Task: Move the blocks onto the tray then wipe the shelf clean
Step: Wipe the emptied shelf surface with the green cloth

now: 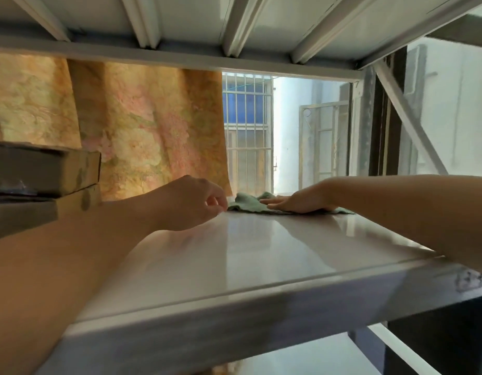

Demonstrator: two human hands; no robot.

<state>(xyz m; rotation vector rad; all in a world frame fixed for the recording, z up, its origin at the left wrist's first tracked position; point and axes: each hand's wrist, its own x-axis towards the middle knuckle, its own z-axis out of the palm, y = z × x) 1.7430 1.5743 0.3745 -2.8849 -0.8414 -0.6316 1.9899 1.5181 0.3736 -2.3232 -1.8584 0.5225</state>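
A glossy white shelf board (pixel 234 255) fills the middle of the head view. A crumpled green cloth (pixel 248 203) lies at its far edge. My right hand (pixel 299 201) rests flat on the cloth, fingers stretched out towards the left. My left hand (pixel 191 203) hovers just left of the cloth with its fingers loosely curled and nothing in them, fingertips almost touching the cloth's edge. No blocks or tray are in view.
Two stacked flat boxes (pixel 45 169) sit on the shelf at the far left. A patterned orange curtain (pixel 140 125) hangs behind. The upper shelf's underside (pixel 234 23) is close overhead. A barred window (pixel 248 125) and a diagonal brace (pixel 407 123) are at the back right.
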